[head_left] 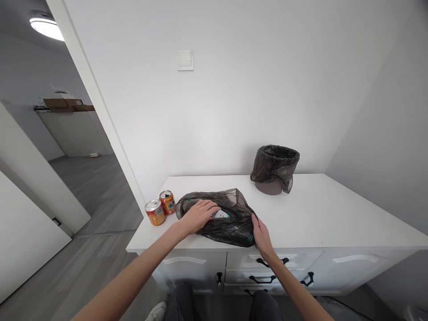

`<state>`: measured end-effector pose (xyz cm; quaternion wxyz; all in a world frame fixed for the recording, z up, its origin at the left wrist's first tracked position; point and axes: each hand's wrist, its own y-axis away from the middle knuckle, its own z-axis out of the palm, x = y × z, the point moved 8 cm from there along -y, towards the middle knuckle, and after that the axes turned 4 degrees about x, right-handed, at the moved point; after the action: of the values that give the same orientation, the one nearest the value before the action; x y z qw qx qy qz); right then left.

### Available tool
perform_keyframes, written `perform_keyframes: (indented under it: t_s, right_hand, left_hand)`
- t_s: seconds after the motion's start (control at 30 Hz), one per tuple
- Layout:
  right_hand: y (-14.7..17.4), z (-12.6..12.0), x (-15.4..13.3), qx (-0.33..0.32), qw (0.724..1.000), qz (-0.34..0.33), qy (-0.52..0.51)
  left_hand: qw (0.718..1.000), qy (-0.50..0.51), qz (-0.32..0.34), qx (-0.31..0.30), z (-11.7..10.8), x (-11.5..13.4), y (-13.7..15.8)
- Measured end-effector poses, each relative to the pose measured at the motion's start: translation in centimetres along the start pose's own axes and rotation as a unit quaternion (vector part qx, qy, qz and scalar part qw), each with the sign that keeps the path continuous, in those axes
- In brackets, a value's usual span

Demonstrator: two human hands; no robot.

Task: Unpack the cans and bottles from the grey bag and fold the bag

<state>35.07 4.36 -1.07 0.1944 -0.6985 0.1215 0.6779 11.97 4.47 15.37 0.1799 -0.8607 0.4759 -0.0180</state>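
Note:
A thin black plastic bag [230, 232] lies bulging on the white cabinet top, with its mouth partly spread. A white-labelled item [221, 214] shows inside, and its kind cannot be made out. My left hand [201, 215] rests over the bag's left part, fingers bent at the edge of the opening beside the label; the fingertips are partly hidden. At the bag's right end, my right hand [261, 234] pinches the plastic edge. Two orange drink cans stand left of the bag: a nearer can [155, 214] and a farther can [167, 203] with a dark opening in its top.
A small brown bin [269, 187] lined with a black bag [276, 165] stands at the back right, near the wall. The white cabinet [321, 214] has black handles along its front. A light switch [185, 60] is on the wall. To the left is a doorway.

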Motion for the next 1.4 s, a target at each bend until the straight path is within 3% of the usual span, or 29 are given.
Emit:
perform_keyframes:
  t_s: [0.17, 0.27, 0.33, 0.43, 0.57, 0.67, 0.77, 0.9, 1.1, 1.23, 1.4]
  right_hand:
    - [-0.1, 0.1, -0.6, -0.004, 1.000, 0.005, -0.018]
    - [0.1, -0.1, -0.6, 0.005, 0.999, 0.020, -0.032]
    - [0.1, -0.3, -0.4, 0.017, 0.998, 0.032, -0.042]
    - [-0.1, -0.7, 0.3, 0.031, 0.997, 0.047, -0.058]
    - [-0.3, -0.9, 1.0, 0.034, 0.996, 0.048, -0.068]
    - [-0.4, -1.0, 1.2, 0.040, 0.996, 0.040, -0.073]
    - [-0.4, -1.0, 1.4, 0.040, 0.995, 0.053, -0.075]
    - [-0.3, -0.9, 1.2, 0.034, 0.996, 0.040, -0.066]
    - [-0.4, -0.9, 1.1, 0.028, 0.997, 0.027, -0.068]
    - [-0.5, -1.0, 1.5, 0.025, 0.997, 0.043, -0.062]
    - [-0.6, -1.1, 1.3, 0.032, 0.996, 0.037, -0.073]
  left_hand:
    - [0.995, 0.015, 0.065, -0.071, 5.7, 0.6, -2.8]
    - [0.995, -0.001, 0.047, -0.087, 8.1, 0.0, -3.2]
    - [0.996, -0.008, 0.023, -0.083, 8.3, -0.7, -3.0]
    - [0.998, -0.025, -0.032, -0.055, 6.3, -2.9, -2.1]
    - [0.986, -0.009, -0.161, 0.047, 0.1, -7.1, 0.3]
    - [0.945, 0.064, -0.299, 0.115, -4.3, -10.1, 3.8]
    - [0.884, 0.165, -0.419, 0.126, -6.1, -11.5, 8.3]
    - [0.823, 0.268, -0.485, 0.127, -6.1, -10.8, 14.2]
    - [0.775, 0.248, -0.560, 0.154, -4.0, -9.6, 21.3]
    - [0.762, 0.195, -0.600, 0.147, -3.1, -9.7, 23.4]
    - [0.742, 0.157, -0.635, 0.144, -2.8, -10.3, 23.8]
